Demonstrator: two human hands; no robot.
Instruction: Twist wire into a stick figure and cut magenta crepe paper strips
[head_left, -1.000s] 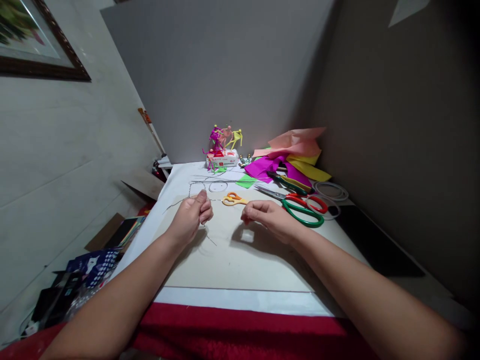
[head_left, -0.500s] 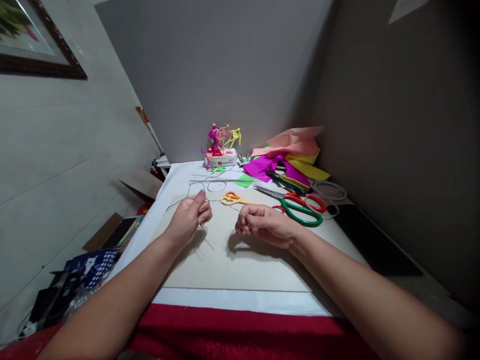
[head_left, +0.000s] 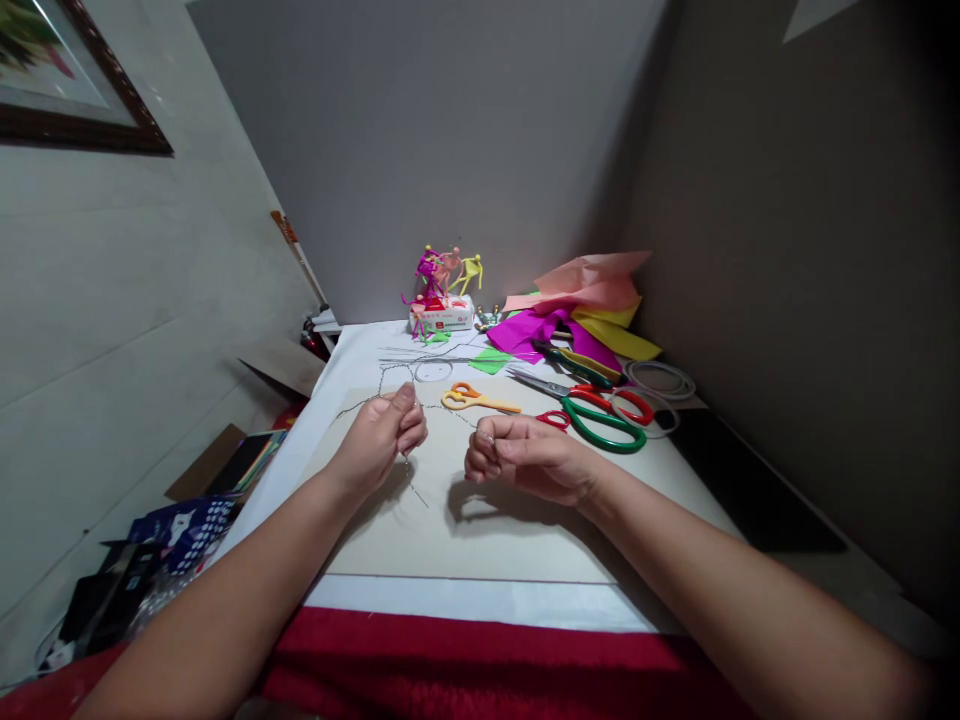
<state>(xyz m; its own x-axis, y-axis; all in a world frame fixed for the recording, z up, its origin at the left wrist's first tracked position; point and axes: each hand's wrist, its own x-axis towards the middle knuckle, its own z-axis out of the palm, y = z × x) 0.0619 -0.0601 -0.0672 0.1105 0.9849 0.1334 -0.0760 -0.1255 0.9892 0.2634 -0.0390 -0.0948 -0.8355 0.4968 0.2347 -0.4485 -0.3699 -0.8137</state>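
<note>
Between thumb and fingers my left hand (head_left: 381,436) pinches a thin twisted wire frame (head_left: 396,368). A loop of it stands above the fist, one strand runs out to the left and a tail hangs below. Another twisted strand stretches right to my right hand (head_left: 532,455), whose thumb and fingertip are closed on its end. Both hands are just above a pale board (head_left: 480,550). Beyond them lie yellow-handled scissors (head_left: 480,402). My fingers hide the middle of the wire.
Large scissors with green and red handles (head_left: 604,430), pliers (head_left: 581,365) and wire coils (head_left: 660,382) lie at right. Behind are coloured crepe paper sheets (head_left: 577,290) and small figures (head_left: 446,270) on a box (head_left: 450,318). A black mat (head_left: 742,480) lies far right.
My right hand has closed its thumb and fingertip on the strand's end and shifted slightly. My left hand has barely moved, still gripping the wire.
</note>
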